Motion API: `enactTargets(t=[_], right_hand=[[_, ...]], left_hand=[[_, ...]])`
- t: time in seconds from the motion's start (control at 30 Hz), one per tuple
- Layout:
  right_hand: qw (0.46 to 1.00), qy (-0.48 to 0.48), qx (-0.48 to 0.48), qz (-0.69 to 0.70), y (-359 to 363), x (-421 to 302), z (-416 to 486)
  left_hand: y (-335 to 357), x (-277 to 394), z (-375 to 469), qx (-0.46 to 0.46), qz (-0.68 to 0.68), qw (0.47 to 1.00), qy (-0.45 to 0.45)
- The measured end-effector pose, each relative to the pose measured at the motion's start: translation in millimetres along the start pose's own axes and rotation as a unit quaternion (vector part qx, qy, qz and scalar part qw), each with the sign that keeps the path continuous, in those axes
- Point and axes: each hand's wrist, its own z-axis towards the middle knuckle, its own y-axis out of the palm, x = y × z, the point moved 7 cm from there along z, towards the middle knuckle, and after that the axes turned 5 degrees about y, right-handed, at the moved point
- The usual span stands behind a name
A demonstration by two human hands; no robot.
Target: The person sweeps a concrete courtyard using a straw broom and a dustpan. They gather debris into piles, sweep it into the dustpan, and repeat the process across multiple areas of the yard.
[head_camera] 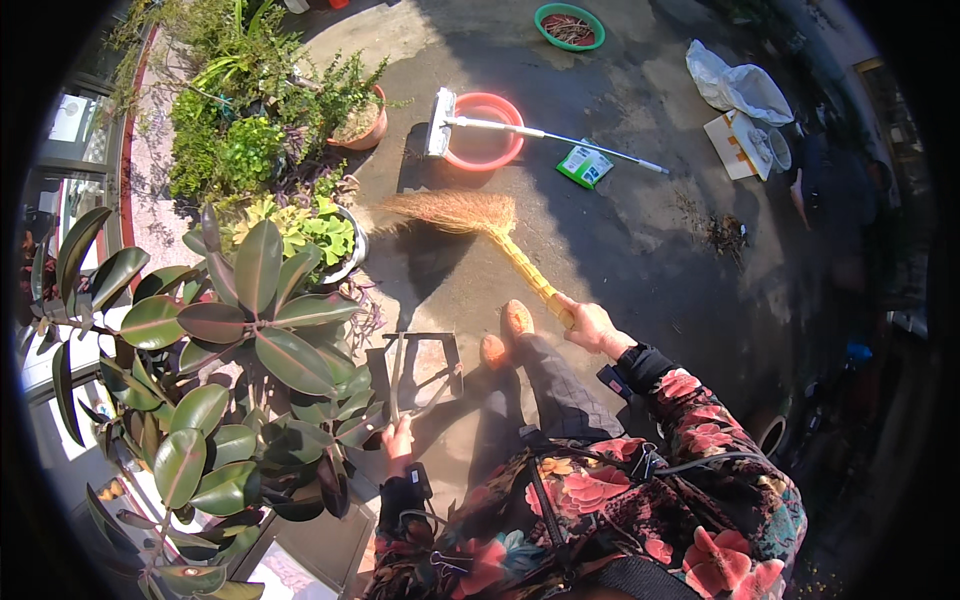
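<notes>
My right hand (pixel 589 324) is closed around the yellow-bound handle of a straw hand broom (pixel 457 210). The broom's bristles point left, past the potted plants' edge, above the ground. My left hand (pixel 398 437) grips the top of the handle of a dustpan (pixel 424 364), whose dark-edged frame stands on the ground left of my feet. The dustpan lies partly in shadow, so its contents cannot be told.
Potted plants (pixel 255 322) crowd the left side. Ahead are a pink-red basin (pixel 495 163) with a squeegee mop (pixel 495 125) across it, a green packet (pixel 583 166) and a green basin (pixel 538 22). A white sack (pixel 739 86), a box (pixel 731 146) and debris (pixel 726 234) lie right.
</notes>
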Motion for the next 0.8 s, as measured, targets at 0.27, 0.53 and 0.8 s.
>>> enactTargets(t=[0.27, 0.53, 0.8], right_hand=[[0.983, -0.125, 0.025, -0.131, 2.7, -84.5, 153.0], [0.985, -0.137, 0.045, -0.09, 10.7, -110.0, 266.8], [0.996, 0.009, -0.063, -0.069, 31.5, -65.7, 185.4]], left_hand=[[-5.6, 6.5, -39.2, 0.07, 0.032, 0.997, 0.019], [10.4, -30.5, -50.6, 0.064, -0.053, 0.996, -0.035], [4.3, -27.8, -53.3, 0.057, -0.044, 0.996, -0.045]])
